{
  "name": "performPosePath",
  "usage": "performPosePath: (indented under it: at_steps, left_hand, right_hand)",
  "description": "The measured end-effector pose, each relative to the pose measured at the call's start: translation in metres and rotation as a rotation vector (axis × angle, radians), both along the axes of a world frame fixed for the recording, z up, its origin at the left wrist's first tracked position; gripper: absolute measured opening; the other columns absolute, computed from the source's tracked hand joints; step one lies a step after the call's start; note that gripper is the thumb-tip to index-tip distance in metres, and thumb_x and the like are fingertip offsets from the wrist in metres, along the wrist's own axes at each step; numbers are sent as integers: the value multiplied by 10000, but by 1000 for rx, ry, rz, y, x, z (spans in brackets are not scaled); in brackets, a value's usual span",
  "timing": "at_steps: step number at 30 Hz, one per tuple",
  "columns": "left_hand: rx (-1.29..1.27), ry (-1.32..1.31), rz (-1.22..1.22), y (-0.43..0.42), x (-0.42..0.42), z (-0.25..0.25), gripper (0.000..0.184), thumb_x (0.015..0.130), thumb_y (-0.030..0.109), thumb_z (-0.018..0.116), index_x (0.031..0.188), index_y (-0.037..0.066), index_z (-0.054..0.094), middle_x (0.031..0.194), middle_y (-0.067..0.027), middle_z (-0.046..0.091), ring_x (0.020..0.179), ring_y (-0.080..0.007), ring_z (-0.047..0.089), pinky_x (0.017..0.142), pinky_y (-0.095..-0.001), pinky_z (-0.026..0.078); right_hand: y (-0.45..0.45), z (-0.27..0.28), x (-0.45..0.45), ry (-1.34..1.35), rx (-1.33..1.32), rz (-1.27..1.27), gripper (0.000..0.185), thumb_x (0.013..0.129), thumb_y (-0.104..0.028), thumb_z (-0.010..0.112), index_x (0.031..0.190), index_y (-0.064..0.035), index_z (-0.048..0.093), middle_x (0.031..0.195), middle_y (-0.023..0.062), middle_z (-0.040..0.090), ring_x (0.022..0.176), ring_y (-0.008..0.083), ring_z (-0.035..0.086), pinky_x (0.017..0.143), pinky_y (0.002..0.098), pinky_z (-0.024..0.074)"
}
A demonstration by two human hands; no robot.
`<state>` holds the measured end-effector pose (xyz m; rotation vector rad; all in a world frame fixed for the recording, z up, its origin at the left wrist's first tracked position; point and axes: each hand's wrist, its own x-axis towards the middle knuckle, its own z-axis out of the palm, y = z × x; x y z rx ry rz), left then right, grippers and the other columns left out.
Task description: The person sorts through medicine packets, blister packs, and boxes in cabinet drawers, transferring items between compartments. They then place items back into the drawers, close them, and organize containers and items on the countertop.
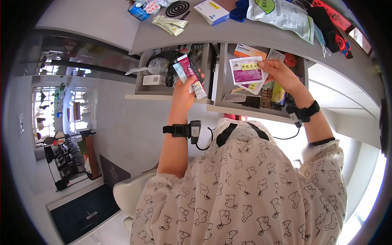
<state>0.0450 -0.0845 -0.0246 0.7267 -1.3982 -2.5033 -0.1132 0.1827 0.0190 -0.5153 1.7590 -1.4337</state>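
My left hand (pixel 187 88) is closed around a small bunch of slim stick sachets (pixel 187 69), one magenta and one pale blue, above the left drawer's right side. Over the right drawer, my right hand (pixel 279 73) pinches the right edge of flat purple-and-white packets (pixel 247 72) printed with characters. At least two of these overlap, the front one partly covering another. Below them, the right drawer (pixel 241 109) stands pulled out, holding an orange-and-white box (pixel 249 52), a round red tin (pixel 290 60) and a yellow packet (pixel 278 94).
The left drawer (pixel 163 97) is pulled out too, with a small white box (pixel 154 80) and a clear plastic bag (pixel 157 65) inside. On the desktop (pixel 163 36) lie sachets (pixel 169 25), a black coil (pixel 177 8), a white-and-blue box (pixel 211 12) and a large white pouch (pixel 281 18).
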Motion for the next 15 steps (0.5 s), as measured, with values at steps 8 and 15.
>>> performPosePath:
  at_steps: [8, 15]
  left_hand:
    - [-118, 47, -83, 57, -17, 36, 280, 815, 61, 552, 1085, 31, 486, 986, -66, 579, 868, -177, 588, 695, -311, 500]
    - [-109, 151, -130, 98, -32, 59, 253, 827, 46, 534, 1073, 50, 475, 949, -34, 561, 840, -131, 563, 699, -300, 485]
  right_hand:
    - [5, 14, 17, -77, -92, -142, 455, 901, -369, 466, 1057, 45, 568, 909, 92, 624, 814, 121, 606, 723, 246, 507]
    - [9, 25, 37, -36, -104, -251, 410, 899, -350, 480, 1017, 25, 595, 857, 59, 628, 767, 85, 591, 664, 226, 495]
